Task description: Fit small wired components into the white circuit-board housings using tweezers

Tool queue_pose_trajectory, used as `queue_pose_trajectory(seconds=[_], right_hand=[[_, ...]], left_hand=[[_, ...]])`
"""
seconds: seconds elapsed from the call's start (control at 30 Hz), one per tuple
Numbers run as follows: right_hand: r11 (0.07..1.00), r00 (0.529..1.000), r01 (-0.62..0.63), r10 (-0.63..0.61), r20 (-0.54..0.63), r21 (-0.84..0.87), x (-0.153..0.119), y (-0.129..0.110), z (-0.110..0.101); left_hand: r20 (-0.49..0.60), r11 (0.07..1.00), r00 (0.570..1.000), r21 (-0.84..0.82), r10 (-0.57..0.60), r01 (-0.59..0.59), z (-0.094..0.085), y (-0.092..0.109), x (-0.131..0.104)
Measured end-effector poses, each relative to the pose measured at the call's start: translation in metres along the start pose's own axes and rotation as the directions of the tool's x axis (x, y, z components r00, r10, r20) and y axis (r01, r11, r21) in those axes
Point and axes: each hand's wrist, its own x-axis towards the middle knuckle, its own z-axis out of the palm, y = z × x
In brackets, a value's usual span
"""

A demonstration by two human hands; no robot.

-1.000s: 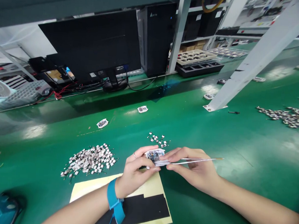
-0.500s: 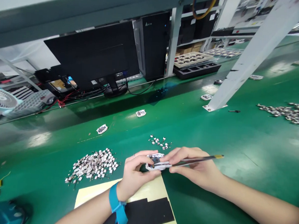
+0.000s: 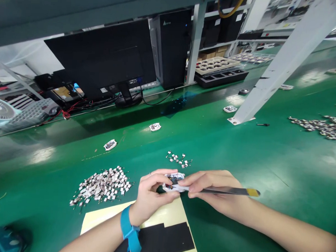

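My left hand [image 3: 153, 190], with a blue strap on its wrist, is closed around a small white plastic housing [image 3: 174, 177] that has electronics inside. Between the fingers and thumb of my right hand [image 3: 214, 185] is a pair of tweezers [image 3: 232, 191] with a yellow-marked end pointing right. The tweezers' tips reach into the housing; what they touch there is too small to make out. Below my left hand lies a pale yellow sheet [image 3: 181, 212] bearing black adhesive pieces [image 3: 165, 239].
Left of my hands is a heap of small white wired parts [image 3: 102, 186]; a smaller group [image 3: 179, 159] lies beyond them. More housings [image 3: 155, 127] [image 3: 110, 144] rest farther back. A slanted metal post [image 3: 270, 78] stands at right, a monitor [image 3: 104, 60] behind.
My right hand has turned the tweezers so that their rear end sits lower and farther right. My left hand keeps its hold on the housing. The view has shifted slightly.
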Motion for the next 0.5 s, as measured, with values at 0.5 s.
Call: queue_pose_trajectory(seconds=[0.5], right_hand=[[0.997,0.999,-0.035,0.035,0.004,0.071,-0.0005,0.0012,-0.0007]], left_hand=[[0.009,0.993,0.996,-0.081,-0.088,0.089,0.0031,0.007,-0.0031]])
